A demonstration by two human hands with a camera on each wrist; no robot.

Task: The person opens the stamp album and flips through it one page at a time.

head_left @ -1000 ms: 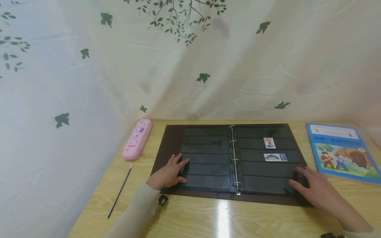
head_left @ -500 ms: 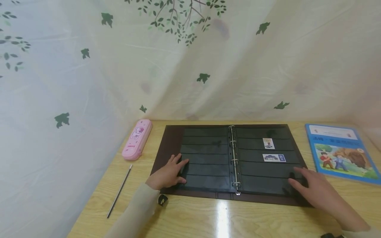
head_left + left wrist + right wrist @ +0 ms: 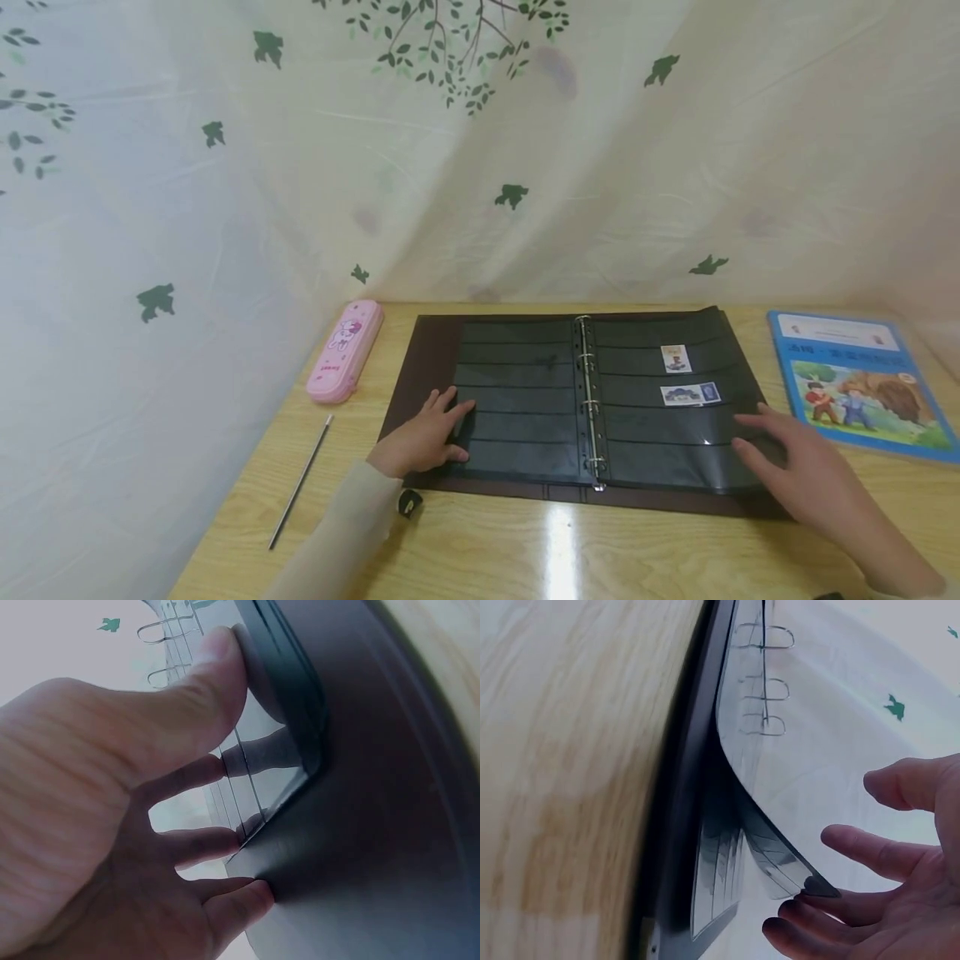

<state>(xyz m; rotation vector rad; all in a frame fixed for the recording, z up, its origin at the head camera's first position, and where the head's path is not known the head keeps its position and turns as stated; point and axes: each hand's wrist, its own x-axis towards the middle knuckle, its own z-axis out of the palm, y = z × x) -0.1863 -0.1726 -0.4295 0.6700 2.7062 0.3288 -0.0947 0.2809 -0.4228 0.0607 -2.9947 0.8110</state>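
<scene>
An open ring-bound stamp album (image 3: 429, 354) with dark pocket pages lies on the table in the head view. Two stamps, one upright (image 3: 675, 359) and one wide (image 3: 690, 394), show on its right page (image 3: 660, 458). My left hand (image 3: 420, 435) rests with spread fingers on the lower left of the album, touching the left page (image 3: 255, 754) and cover. At the lower right, my right hand (image 3: 806, 467) has its fingers under the outer edge of the right page, which curls up off the sheet below. In the right wrist view its thumb (image 3: 904, 784) stands apart from the page.
A pink pencil case (image 3: 347, 352) lies left of the album, with a thin metal rod (image 3: 302, 483) in front of it. To the right is a blue picture book (image 3: 862, 383). A pale curtain with leaf prints (image 3: 450, 208) hangs behind the wooden table (image 3: 480, 550).
The outer edge of the right page has lifted and bent upward. My right hand's fingers have risen slightly with it, while my left hand has stayed in place.
</scene>
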